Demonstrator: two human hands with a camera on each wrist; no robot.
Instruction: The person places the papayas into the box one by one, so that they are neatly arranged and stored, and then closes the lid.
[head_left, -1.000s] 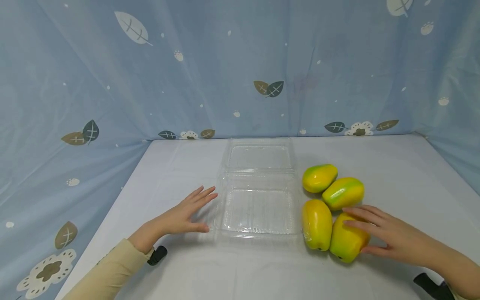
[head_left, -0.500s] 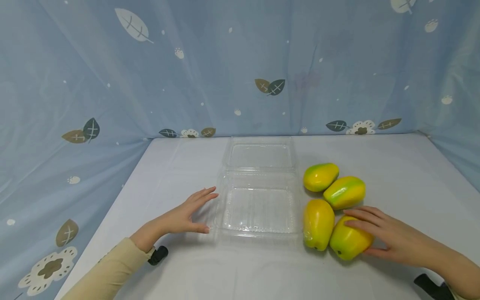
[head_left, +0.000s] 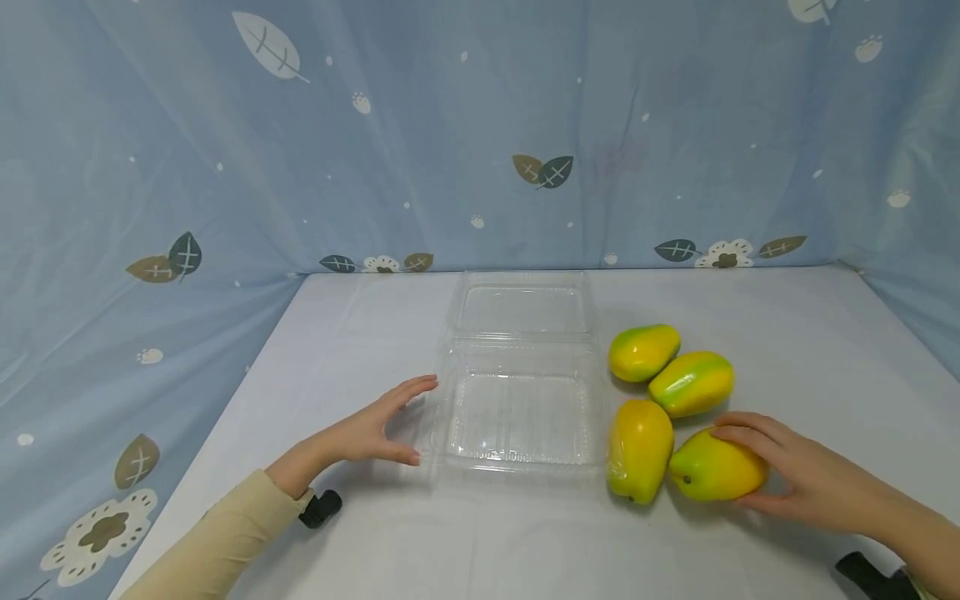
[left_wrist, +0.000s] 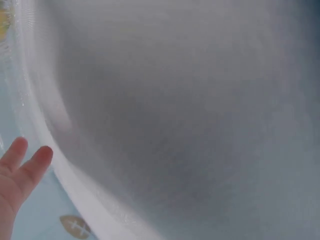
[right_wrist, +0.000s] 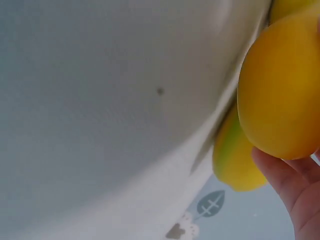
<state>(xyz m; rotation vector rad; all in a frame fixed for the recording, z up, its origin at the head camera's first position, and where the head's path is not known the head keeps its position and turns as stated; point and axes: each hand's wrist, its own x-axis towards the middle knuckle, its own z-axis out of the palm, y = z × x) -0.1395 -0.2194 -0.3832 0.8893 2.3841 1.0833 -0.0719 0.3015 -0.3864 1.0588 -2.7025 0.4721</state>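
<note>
With fingers and thumb, my right hand (head_left: pixel 810 479) grips a yellow-green papaya (head_left: pixel 712 468) at the front right. The right wrist view shows this papaya (right_wrist: pixel 280 90) large, with fingertips (right_wrist: pixel 272 162) against its side. Three more papayas lie close by: one just left of it (head_left: pixel 639 450), one behind (head_left: pixel 692 384), and one farther back (head_left: pixel 643 352). To their left, a clear plastic clamshell box (head_left: pixel 517 417) lies unfolded, its lid (head_left: pixel 525 310) toward the back. My left hand (head_left: pixel 367 432) holds nothing, thumb and fingers spread beside the box's left edge.
A white cloth (head_left: pixel 540 542) covers the table. Behind it and along the sides hangs a blue curtain (head_left: pixel 420 125) with leaf and flower prints. A black strap (head_left: pixel 320 508) is on the left wrist.
The right hand has turned the front papaya and drawn it slightly right, apart from the one on its left. The left hand has stayed by the box. The head view has shifted slightly.
</note>
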